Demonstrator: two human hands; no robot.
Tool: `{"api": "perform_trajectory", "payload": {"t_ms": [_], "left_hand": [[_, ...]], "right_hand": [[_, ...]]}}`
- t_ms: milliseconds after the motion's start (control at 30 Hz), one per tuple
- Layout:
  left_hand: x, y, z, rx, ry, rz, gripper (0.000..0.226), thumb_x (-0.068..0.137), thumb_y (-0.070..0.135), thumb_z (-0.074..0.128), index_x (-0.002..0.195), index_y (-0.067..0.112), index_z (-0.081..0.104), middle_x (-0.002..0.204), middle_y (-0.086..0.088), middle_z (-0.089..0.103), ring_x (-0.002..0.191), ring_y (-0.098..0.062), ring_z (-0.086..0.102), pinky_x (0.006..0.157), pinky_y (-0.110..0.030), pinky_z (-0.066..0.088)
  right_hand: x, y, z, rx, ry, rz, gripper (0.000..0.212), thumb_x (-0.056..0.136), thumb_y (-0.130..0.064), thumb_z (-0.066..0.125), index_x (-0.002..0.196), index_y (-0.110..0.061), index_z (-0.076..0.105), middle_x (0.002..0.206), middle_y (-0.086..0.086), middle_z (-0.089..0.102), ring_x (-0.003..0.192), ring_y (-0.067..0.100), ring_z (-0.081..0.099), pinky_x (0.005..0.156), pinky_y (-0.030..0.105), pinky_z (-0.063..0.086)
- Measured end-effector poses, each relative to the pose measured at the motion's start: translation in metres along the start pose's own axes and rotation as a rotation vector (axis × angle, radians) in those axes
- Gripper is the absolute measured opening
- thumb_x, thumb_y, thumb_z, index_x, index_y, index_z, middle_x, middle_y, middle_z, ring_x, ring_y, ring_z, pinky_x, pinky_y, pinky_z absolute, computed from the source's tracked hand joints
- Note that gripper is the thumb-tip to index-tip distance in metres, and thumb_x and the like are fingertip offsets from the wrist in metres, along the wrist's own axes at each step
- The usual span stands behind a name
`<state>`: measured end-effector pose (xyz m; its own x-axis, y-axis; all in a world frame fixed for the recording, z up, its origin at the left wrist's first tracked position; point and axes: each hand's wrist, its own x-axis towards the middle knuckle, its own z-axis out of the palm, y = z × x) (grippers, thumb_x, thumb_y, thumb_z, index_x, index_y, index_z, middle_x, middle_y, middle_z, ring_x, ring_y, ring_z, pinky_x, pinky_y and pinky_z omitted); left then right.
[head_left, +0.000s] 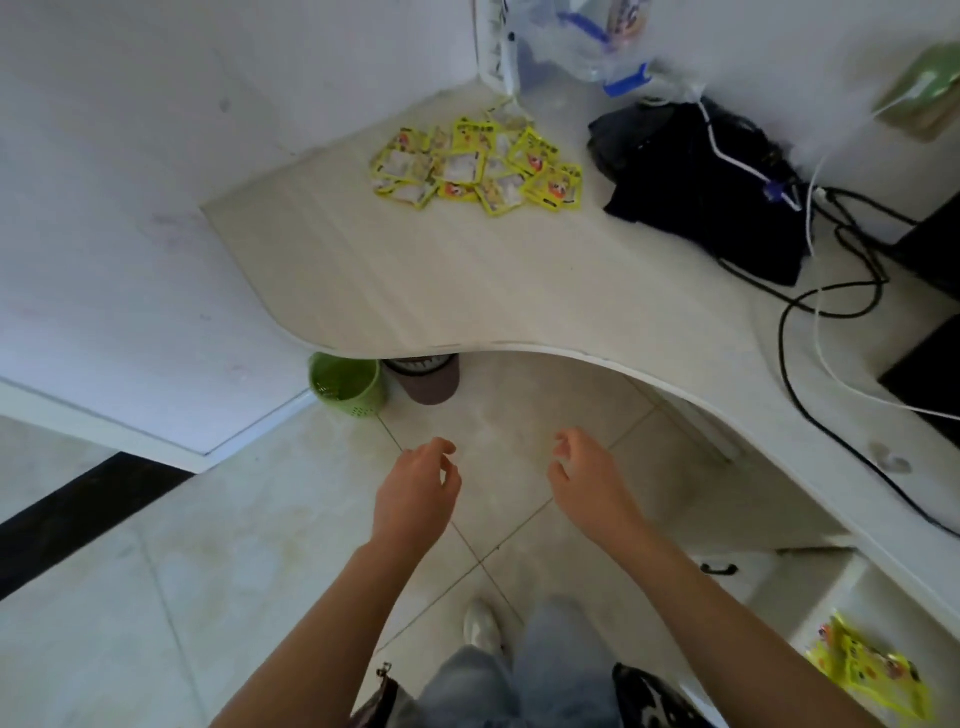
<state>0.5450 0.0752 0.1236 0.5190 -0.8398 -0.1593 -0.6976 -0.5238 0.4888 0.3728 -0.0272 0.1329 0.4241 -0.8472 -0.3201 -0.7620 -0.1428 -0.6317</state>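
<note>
Several yellow snack packets (478, 166) lie in a loose pile at the far corner of a curved white desk (467, 291). My left hand (415, 493) and my right hand (587, 478) hang in the air over the tiled floor, in front of the desk's edge. Both have loosely curled fingers and hold nothing. They are well short of the packets. More yellow packets (867, 670) lie on a low shelf at the bottom right.
A black bag (711, 187) with white and black cables (810, 312) lies at the right of the desk. A clear water jug (576, 41) stands in the corner. Under the desk sit a green basket (348, 384) and a brown bin (428, 382).
</note>
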Motion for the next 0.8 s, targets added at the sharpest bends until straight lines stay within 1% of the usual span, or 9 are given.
{"api": "perform_trajectory", "payload": {"t_ms": [133,200,333,433,533,600,700,800], "left_hand": [[0.044,-0.013,-0.017,-0.003,0.025,-0.024,0.026,0.092,0.027,0.052,0.118,0.024,0.057,0.1,0.007,0.064,0.099,-0.013,0.056,0.08,-0.028,0.048],[0.069,-0.016,-0.022,0.003,0.037,-0.024,0.025,0.092,0.027,0.052,0.116,0.023,0.058,0.101,0.007,0.064,0.098,-0.013,0.056,0.079,-0.027,0.047],[0.123,-0.014,-0.033,-0.022,0.06,-0.027,0.024,0.092,0.025,0.052,0.114,0.021,0.059,0.101,0.006,0.065,0.097,-0.014,0.057,0.077,-0.027,0.048],[0.163,-0.01,-0.039,-0.029,0.06,-0.046,0.024,0.093,0.026,0.05,0.115,0.022,0.058,0.099,0.007,0.065,0.1,-0.013,0.056,0.079,-0.03,0.049],[0.199,-0.007,-0.046,-0.034,0.057,-0.067,0.024,0.093,0.025,0.051,0.117,0.023,0.057,0.098,0.009,0.065,0.1,-0.011,0.055,0.079,-0.027,0.048],[0.222,-0.005,-0.051,-0.042,0.055,-0.081,0.025,0.093,0.024,0.051,0.117,0.022,0.057,0.099,0.009,0.065,0.101,-0.011,0.055,0.079,-0.026,0.047],[0.251,-0.004,-0.058,-0.033,0.072,-0.108,0.024,0.093,0.024,0.05,0.116,0.024,0.057,0.099,0.011,0.065,0.102,-0.011,0.055,0.079,-0.027,0.047],[0.282,-0.008,-0.064,-0.007,0.044,-0.105,0.024,0.093,0.025,0.05,0.116,0.026,0.056,0.1,0.012,0.064,0.102,-0.01,0.054,0.079,-0.03,0.049]], "right_hand": [[0.048,-0.029,-0.004,0.002,-0.002,-0.021,0.037,0.093,-0.014,0.047,0.13,-0.009,0.047,0.127,0.008,0.057,0.115,0.02,0.055,0.089,0.024,0.039],[0.074,-0.041,-0.007,0.003,-0.003,-0.025,0.037,0.093,-0.012,0.048,0.13,-0.007,0.048,0.125,0.009,0.058,0.115,0.021,0.055,0.088,0.022,0.038],[0.131,-0.06,-0.013,-0.019,-0.015,-0.068,0.036,0.09,-0.01,0.049,0.126,-0.009,0.05,0.119,0.009,0.059,0.112,0.023,0.056,0.09,0.028,0.041],[0.174,-0.073,-0.022,-0.042,-0.029,-0.097,0.034,0.091,-0.013,0.051,0.126,-0.011,0.05,0.118,0.006,0.059,0.111,0.022,0.056,0.094,0.03,0.042],[0.213,-0.09,-0.035,-0.045,-0.068,-0.131,0.034,0.094,-0.018,0.049,0.128,-0.013,0.048,0.121,0.003,0.057,0.113,0.019,0.055,0.097,0.032,0.045],[0.238,-0.1,-0.043,-0.05,-0.086,-0.142,0.033,0.095,-0.019,0.048,0.128,-0.014,0.048,0.122,0.003,0.056,0.113,0.018,0.055,0.096,0.032,0.045],[0.272,-0.112,-0.05,-0.065,-0.094,-0.168,0.032,0.095,-0.019,0.048,0.126,-0.013,0.049,0.121,0.004,0.056,0.113,0.019,0.054,0.095,0.033,0.045],[0.306,-0.125,-0.053,-0.083,-0.11,-0.18,0.033,0.095,-0.019,0.049,0.127,-0.012,0.049,0.121,0.006,0.056,0.113,0.019,0.054,0.095,0.033,0.045]]}}
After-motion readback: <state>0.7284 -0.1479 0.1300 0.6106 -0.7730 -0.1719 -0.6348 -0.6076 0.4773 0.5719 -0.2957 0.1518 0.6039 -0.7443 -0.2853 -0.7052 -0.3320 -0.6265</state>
